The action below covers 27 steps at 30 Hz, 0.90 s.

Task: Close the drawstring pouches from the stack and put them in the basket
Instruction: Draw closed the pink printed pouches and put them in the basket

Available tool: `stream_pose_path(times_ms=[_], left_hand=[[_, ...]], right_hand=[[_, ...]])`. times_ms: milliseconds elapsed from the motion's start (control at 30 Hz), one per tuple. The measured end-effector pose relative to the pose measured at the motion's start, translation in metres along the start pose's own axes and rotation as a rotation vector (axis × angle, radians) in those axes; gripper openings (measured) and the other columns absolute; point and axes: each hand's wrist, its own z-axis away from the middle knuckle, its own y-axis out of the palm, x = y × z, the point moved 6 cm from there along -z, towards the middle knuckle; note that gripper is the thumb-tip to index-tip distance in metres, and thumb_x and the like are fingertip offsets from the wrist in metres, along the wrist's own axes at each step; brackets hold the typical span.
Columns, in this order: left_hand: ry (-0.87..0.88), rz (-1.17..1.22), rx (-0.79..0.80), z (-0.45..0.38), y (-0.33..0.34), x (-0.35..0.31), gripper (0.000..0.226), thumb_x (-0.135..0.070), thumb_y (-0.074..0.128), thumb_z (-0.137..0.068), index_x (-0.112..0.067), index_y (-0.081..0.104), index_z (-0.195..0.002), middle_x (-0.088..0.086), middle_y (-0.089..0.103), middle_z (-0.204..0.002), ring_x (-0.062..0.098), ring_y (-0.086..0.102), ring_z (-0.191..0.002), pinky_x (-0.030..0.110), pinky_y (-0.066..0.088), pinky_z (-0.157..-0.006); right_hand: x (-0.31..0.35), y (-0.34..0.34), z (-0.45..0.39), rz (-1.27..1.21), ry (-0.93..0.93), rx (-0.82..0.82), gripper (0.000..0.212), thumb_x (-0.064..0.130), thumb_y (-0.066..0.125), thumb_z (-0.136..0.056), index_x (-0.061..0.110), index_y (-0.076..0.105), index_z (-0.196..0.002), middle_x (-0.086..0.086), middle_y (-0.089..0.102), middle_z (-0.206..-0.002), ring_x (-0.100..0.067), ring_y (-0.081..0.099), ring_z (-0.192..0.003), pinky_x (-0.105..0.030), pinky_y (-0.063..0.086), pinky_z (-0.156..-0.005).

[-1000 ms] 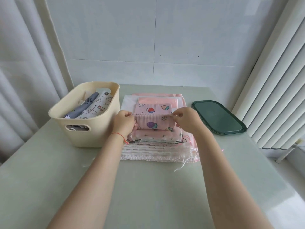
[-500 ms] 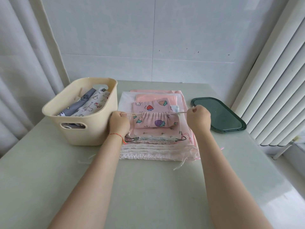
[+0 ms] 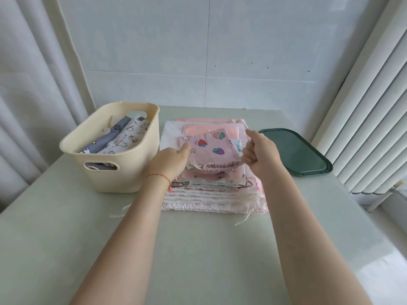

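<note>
I have both hands over the stack of pouches (image 3: 211,194), which lies on the table (image 3: 198,249) straight ahead of my forearms. My left hand (image 3: 169,162) grips the left side of the top pouch (image 3: 211,150), the pink one printed with strawberries, thumb on top and the other fingers tucked under the cloth. My right hand (image 3: 258,154) is curled into a loose fist at the pouch's right edge; its fingers seem to pinch the cord or the cloth there, but I cannot tell exactly what they hold, since the knuckles hide it. Between my two hands the mouth of the pouch is gathered into tight pleats along its near edge, and the printed body tilts up and away from me, raised off the pouches beneath.

Below it the stack shows layer upon layer of pale pink and white ruffled edges, with loose cord ends trailing off its near right corner, just inside my right forearm. A red string bracelet (image 3: 161,178) circles my left wrist.

The basket (image 3: 123,172), cream plastic with a handle slot, stands just left of my left hand, almost touching the stack. Inside lie a grey pouch (image 3: 103,140) and a white pouch (image 3: 130,139) with small animal prints, side by side. To the right of my right hand, apart from the stack, a dark green lid (image 3: 293,150) lies flat on the table.
</note>
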Motion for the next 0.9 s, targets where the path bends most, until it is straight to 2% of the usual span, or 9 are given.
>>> stream_pose_path(times_ms=[67, 133, 233, 367, 433, 500, 600, 733, 900], left_hand=[[0.014, 0.099, -0.09, 0.0, -0.004, 0.0, 0.053, -0.041, 0.051, -0.091, -0.015, 0.035, -0.048, 0.005, 0.036, -0.047, 0.026, 0.038, -0.055, 0.032, 0.027, -0.051], [0.042, 0.15, -0.191, 0.0, -0.01, 0.0, 0.045, -0.019, 0.061, -0.08, -0.018, 0.025, -0.052, 0.004, 0.019, -0.053, 0.024, 0.022, -0.059, 0.035, 0.016, -0.05], [0.06, 0.039, -0.339, 0.001, -0.019, 0.002, 0.041, -0.004, 0.055, -0.076, -0.014, 0.023, -0.053, 0.005, 0.016, -0.056, 0.025, 0.02, -0.065, 0.035, 0.013, -0.048], [0.175, 0.201, -0.379, 0.004, -0.013, -0.012, 0.043, -0.003, 0.055, -0.077, -0.018, 0.022, -0.054, 0.002, 0.014, -0.059, 0.02, 0.018, -0.065, 0.036, 0.013, -0.052], [0.159, 0.579, -0.231, 0.003, -0.003, -0.019, 0.037, -0.008, 0.062, -0.078, -0.01, 0.037, -0.052, 0.004, 0.031, -0.056, 0.018, 0.03, -0.06, 0.029, 0.027, -0.057], [0.097, 1.04, 0.014, 0.005, 0.006, -0.028, 0.029, -0.014, 0.068, -0.085, -0.007, 0.06, -0.057, 0.006, 0.059, -0.062, 0.022, 0.06, -0.07, 0.03, 0.05, -0.078], [0.076, 1.508, 0.33, 0.014, 0.014, -0.047, 0.026, -0.022, 0.064, -0.088, -0.012, 0.061, -0.064, 0.003, 0.058, -0.059, 0.026, 0.069, -0.076, 0.038, 0.051, -0.094], [0.085, 1.453, 0.381, 0.02, 0.026, -0.052, 0.036, -0.03, 0.054, -0.096, -0.013, 0.059, -0.064, -0.002, 0.042, -0.056, 0.012, 0.045, -0.05, 0.031, 0.054, -0.071], [0.099, 1.109, 0.223, 0.016, 0.032, -0.038, 0.019, -0.027, 0.059, -0.096, -0.016, 0.073, -0.089, -0.007, 0.022, -0.054, 0.008, 0.02, -0.044, 0.018, 0.021, -0.042]], right_hand=[[0.001, 0.0, -0.001, 0.162, -0.076, -0.02, 0.038, 0.018, 0.06, -0.091, 0.018, 0.032, -0.066, 0.002, 0.027, -0.048, -0.015, 0.02, -0.043, -0.025, 0.02, -0.045], [0.007, -0.001, -0.001, 0.465, -0.213, -0.082, 0.038, 0.019, 0.058, -0.088, 0.018, 0.031, -0.062, 0.0, 0.026, -0.051, -0.018, 0.023, -0.048, -0.027, 0.023, -0.051], [0.02, -0.006, 0.003, 1.003, -0.444, -0.224, 0.039, 0.015, 0.048, -0.089, 0.017, 0.023, -0.059, 0.001, 0.023, -0.055, -0.017, 0.02, -0.055, -0.029, 0.017, -0.052], [0.022, -0.014, 0.0, 1.168, -0.437, -0.27, 0.031, 0.017, 0.049, -0.088, 0.015, 0.033, -0.062, 0.0, 0.036, -0.059, -0.019, 0.028, -0.055, -0.028, 0.022, -0.049], [0.018, -0.003, 0.001, 1.186, -0.4, -0.15, 0.015, 0.018, 0.054, -0.09, 0.014, 0.046, -0.077, 0.002, 0.047, -0.068, -0.015, 0.04, -0.058, -0.028, 0.033, -0.051], [0.011, 0.011, 0.002, 1.124, -0.337, -0.008, 0.012, 0.015, 0.055, -0.092, 0.013, 0.051, -0.104, 0.004, 0.053, -0.08, -0.008, 0.048, -0.063, -0.024, 0.038, -0.052], [0.008, 0.026, 0.005, 1.025, -0.353, 0.111, 0.021, 0.008, 0.048, -0.095, 0.011, 0.065, -0.108, 0.0, 0.06, -0.074, -0.003, 0.042, -0.043, -0.016, 0.033, -0.044], [0.013, 0.037, 0.014, 0.802, -0.34, 0.149, 0.024, 0.014, 0.047, -0.1, 0.01, 0.067, -0.088, -0.004, 0.048, -0.053, -0.014, 0.039, -0.04, -0.022, 0.033, -0.044], [0.009, 0.045, 0.018, 0.793, -0.306, 0.182, 0.024, 0.023, 0.047, -0.1, 0.011, 0.062, -0.086, 0.002, 0.038, -0.051, -0.008, 0.032, -0.033, -0.018, 0.025, -0.038]])
